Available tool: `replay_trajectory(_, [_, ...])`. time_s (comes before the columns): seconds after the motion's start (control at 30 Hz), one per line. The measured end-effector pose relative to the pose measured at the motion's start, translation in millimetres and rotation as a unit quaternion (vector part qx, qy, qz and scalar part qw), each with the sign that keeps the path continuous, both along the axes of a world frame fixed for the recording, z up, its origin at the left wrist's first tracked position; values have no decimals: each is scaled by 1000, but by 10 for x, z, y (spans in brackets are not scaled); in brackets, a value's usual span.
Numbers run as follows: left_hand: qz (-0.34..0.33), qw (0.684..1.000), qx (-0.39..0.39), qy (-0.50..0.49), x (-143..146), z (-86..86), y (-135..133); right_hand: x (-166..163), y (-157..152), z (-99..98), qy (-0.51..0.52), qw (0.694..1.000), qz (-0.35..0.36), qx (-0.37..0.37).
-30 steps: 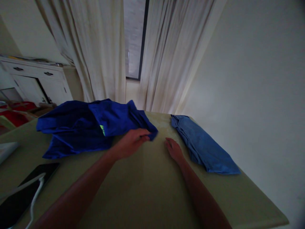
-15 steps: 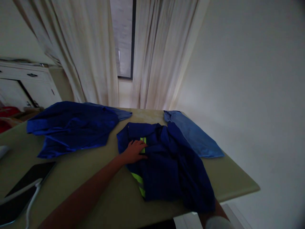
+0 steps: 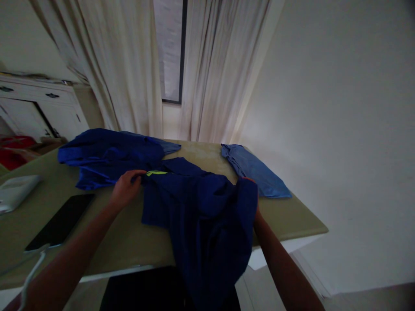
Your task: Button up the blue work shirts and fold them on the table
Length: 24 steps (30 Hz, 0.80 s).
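Note:
A dark blue work jacket (image 3: 207,203) with a collar and lime reflective tape (image 3: 156,172) is partly lifted over the table's near edge, its lower part hanging down in folds. My left hand (image 3: 127,186) pinches the jacket's edge beside the tape, at the left. At the right, my right hand (image 3: 257,207) grips the bunched cloth, most of its fingers hidden behind the fabric. A bright blue garment (image 3: 103,153) lies crumpled just beyond my left hand. Past my right hand rests a folded lighter blue garment (image 3: 259,170).
A dark tablet-like slab (image 3: 61,220), a white cable (image 3: 32,270) and a white device (image 3: 17,192) are at the table's left. Curtains (image 3: 123,65) hang behind the table (image 3: 292,222), and a wall (image 3: 340,129) borders it on the right.
My left hand, flat on the jacket before, now holds its edge farther left. The right hand has come up from below the table edge with cloth, and the jacket is lifted and draped nearer me.

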<state>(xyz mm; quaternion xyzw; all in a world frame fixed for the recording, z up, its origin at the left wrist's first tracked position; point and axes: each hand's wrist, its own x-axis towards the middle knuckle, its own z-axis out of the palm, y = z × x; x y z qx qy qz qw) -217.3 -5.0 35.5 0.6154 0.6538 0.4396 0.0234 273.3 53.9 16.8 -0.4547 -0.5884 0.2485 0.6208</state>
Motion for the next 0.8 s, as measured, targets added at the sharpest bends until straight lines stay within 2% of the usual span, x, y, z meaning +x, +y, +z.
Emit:
replay_trajectory(0.1, [-14, 999, 7, 52, 250, -40, -366, 265, -212, -81, 70, 994, -42, -70])
replay_trajectory(0.13, [-39, 996, 5, 81, 364, -66, -492, 327, -311, -96, 101, 989, -23, -102])
replay_trajectory(0.23, [-151, 975, -34, 160, 714, -209, -820, 423, -644, -91, 163, 968, 100, -161])
replay_trajectory(0.3, [-181, 963, -58, 190, 896, -327, -959, 439, -841, -54, 134, 964, 155, -172])
replay_trajectory(0.43, [-175, 965, -62, 186, 1023, -426, -1089, 471, -1071, 13, -24, 961, 183, -208])
replay_trajectory(0.53, [-151, 979, -9, 134, 918, -373, -1209, 583, -1150, 18, -69, 969, 156, -177])
replay_trajectory(0.63, [-63, 997, 42, 25, 712, -327, -1434, 791, -1213, 7, -16, 989, 79, -123])
replay_trajectory(0.7, [-27, 999, 24, -27, 572, -327, -1612, 919, -1235, 13, -5, 993, 30, -115])
replay_trajectory(0.8, [-57, 996, -64, -16, 456, -327, -1807, 926, -1200, 82, -54, 994, -32, -89])
